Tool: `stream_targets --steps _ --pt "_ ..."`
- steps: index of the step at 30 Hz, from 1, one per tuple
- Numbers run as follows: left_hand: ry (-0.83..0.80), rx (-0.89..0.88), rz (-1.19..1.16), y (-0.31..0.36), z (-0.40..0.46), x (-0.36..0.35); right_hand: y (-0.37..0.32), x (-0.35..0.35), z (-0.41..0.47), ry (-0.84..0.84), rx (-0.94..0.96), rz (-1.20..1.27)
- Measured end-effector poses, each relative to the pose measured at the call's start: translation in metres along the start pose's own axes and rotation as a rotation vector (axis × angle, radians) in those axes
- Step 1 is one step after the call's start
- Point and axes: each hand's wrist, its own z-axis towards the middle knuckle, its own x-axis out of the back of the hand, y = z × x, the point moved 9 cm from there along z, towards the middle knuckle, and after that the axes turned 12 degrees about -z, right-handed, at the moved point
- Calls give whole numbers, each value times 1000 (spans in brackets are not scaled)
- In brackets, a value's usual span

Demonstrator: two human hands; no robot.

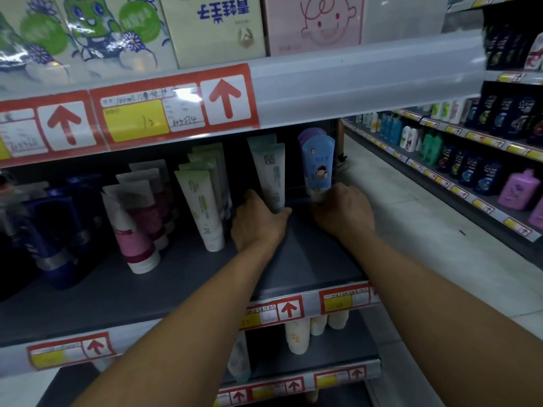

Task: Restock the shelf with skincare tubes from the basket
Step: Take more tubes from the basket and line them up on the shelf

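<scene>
Judging from the filled rows, restocking seems well advanced — the left hand (258, 221) grips a white tube (271, 174) and the right hand (342, 212) a blue tube (318, 165), both upright on the shelf (308, 259); the basket is not in view.

Two skincare tubes stand cap-down toward the far right of the dark grey shelf (182, 289). The white tube (271, 174) with pale green print stands nearly upright, its flat crimped end on top — the left hand (258, 223) grips it at the base. Just to its right stands the blue tube (318, 165) with a small cartoon figure and a rounded top, more purple-topped tubes close behind it — the right hand (343, 211) holds its lower end, which is hidden. The two tubes stand near each other, apart.
</scene>
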Motion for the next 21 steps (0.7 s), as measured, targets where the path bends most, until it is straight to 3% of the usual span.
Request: stream_targets --steps 21 --pt "1 15 51 -4 9 -5 0 -2 7 -17 4 -69"
